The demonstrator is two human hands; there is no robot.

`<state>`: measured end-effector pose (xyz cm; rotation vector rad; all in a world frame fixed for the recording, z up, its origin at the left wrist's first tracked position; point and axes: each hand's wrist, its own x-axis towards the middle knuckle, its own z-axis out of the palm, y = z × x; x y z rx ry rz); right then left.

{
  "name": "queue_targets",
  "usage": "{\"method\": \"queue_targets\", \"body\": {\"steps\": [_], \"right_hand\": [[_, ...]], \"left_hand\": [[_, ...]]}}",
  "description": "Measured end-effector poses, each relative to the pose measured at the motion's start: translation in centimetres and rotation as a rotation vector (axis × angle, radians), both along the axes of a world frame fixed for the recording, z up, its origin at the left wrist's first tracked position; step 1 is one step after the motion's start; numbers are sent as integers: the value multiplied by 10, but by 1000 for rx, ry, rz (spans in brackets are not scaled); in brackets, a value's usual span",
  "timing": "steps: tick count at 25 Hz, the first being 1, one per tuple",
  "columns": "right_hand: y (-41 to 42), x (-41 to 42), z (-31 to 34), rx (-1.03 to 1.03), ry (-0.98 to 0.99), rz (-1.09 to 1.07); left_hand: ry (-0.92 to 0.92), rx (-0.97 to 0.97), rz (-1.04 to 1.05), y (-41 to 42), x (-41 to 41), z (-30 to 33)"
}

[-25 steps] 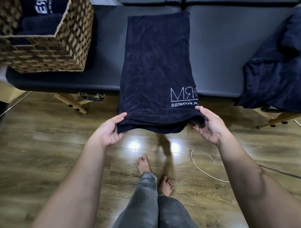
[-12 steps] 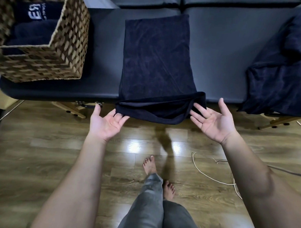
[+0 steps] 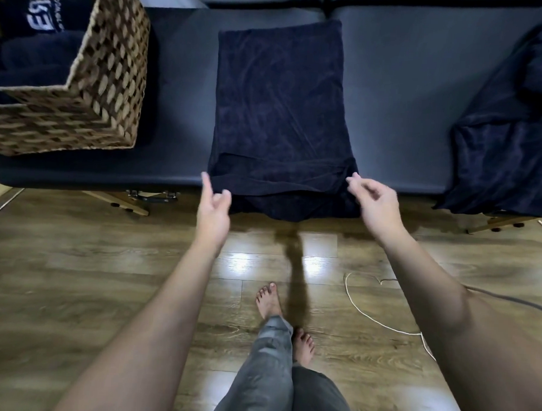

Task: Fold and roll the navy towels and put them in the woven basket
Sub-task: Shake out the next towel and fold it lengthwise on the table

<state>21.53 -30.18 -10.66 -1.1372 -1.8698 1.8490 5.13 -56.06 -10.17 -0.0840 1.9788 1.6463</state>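
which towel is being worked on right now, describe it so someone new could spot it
Look at the long dark padded table that runs across the top of the view. In its middle, between the woven basket on the left and a crumpled towel heap on the right, lies the folded towel. It alone is flat and rectangular, its near end turned over at the table edge between both hands.

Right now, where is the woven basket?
In the head view, the woven basket sits at the upper left on the dark padded table, left of the folded navy towel.
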Motion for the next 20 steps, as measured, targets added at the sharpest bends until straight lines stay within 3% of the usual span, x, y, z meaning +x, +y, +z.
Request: {"method": "queue_targets", "body": {"steps": [2,4,6,8,10,13,16,18,20], "right_hand": [[0,5,-12,505,-163,325],[4,8,-23,795,-230,560],[7,10,-25,830,-270,625],[9,11,-24,815,-267,634],[11,12,-29,952,-276,693],[13,10,-32,1180,-411,847],[10,4,-35,1292,-580,884],[9,1,-38,1344,-658,897],[11,0,-45,1384,-721,912]], "left_hand": [[280,-236,-326,-5,9,-12],[429,-429,-537,-8,6,-19],[547,-528,-505,-10,0,-24],[576,-477,-326,-11,-4,-29],[620,-421,-327,-11,-5,-30],[867,-499,-697,-5,-11,-30],[863,-820,-1024,7,-29,-24],[883,-1043,-1122,6,-38,-27],[975,-1144,-1158,2,-45,-34]]}}
